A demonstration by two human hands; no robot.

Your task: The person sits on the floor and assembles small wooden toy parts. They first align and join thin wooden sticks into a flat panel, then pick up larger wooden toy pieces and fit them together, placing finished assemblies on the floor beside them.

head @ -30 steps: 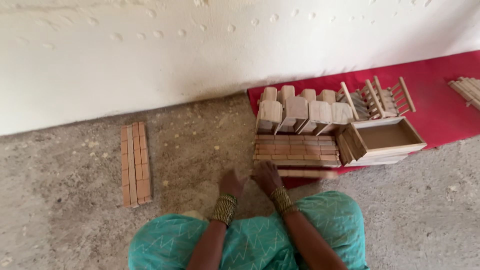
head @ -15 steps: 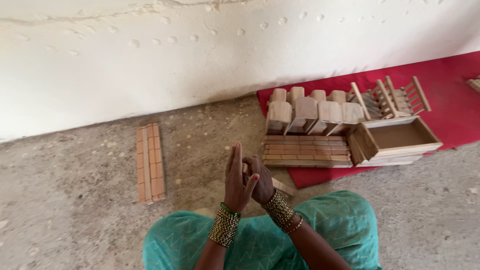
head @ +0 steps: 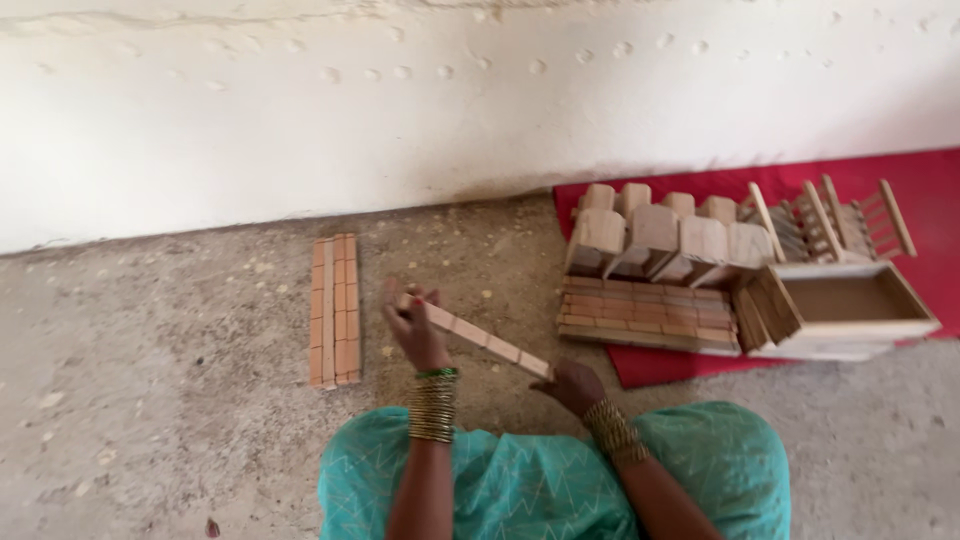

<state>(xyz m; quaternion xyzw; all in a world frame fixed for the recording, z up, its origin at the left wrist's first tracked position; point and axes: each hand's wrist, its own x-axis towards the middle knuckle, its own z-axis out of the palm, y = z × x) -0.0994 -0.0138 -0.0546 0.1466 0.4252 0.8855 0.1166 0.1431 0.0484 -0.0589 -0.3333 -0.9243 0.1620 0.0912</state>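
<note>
Both hands, left hand [head: 412, 325] and right hand [head: 572, 384], grasp a notched wooden strip [head: 475, 335] between fingers; left of it lie four strips [head: 335, 310], right a strip stack [head: 645, 316], open wooden box [head: 850, 310].

No packages, labels, signs or screens show here; the nearest thing to a container is an open, pale wooden box [head: 845, 310] lying on the red cloth [head: 930, 200]
</note>
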